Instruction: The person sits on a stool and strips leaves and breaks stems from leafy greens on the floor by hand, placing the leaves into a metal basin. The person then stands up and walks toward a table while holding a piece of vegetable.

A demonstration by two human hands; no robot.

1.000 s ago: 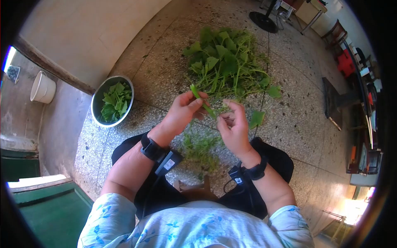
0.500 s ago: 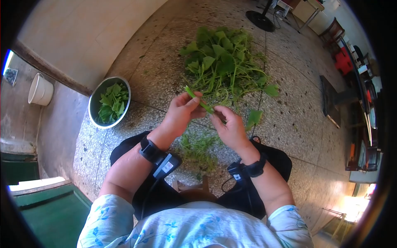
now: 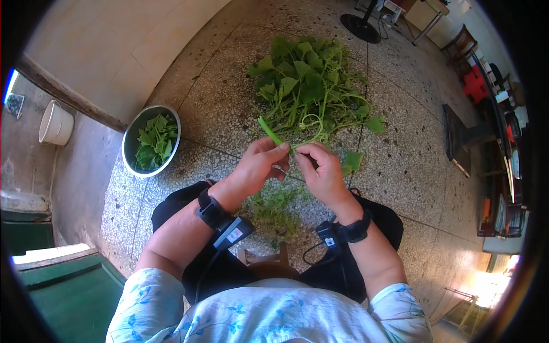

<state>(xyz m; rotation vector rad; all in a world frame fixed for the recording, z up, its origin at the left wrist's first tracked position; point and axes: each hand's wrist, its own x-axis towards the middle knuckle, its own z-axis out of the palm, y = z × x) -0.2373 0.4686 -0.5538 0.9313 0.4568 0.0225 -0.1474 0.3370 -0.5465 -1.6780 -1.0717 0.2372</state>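
A green stem (image 3: pixel 269 131) points up and left out of my left hand (image 3: pixel 261 164), whose thumb and fingers are pinched round its lower end. Close beside it, my right hand (image 3: pixel 322 170) is closed on the same stem, near a curly tendril (image 3: pixel 311 127). The two hands nearly touch at the fingertips. Beyond them a big pile of leafy vines (image 3: pixel 309 80) lies on the floor. Between my knees is a smaller heap of thin green trimmings (image 3: pixel 276 210). A single leaf (image 3: pixel 353 160) lies just right of my right hand.
To the left stands a metal basin (image 3: pixel 127 150) holding green leaves (image 3: pixel 156 142). A white bucket (image 3: pixel 56 124) is farther left, near a green door (image 3: pixel 74 300). A round black stand base (image 3: pixel 361 27) is at the top, and a dark flat base (image 3: pixel 456 140) at the right.
My left hand has moved down and right along the stem, closer to my right hand. More of the stem's upper end and a curly tendril now show.
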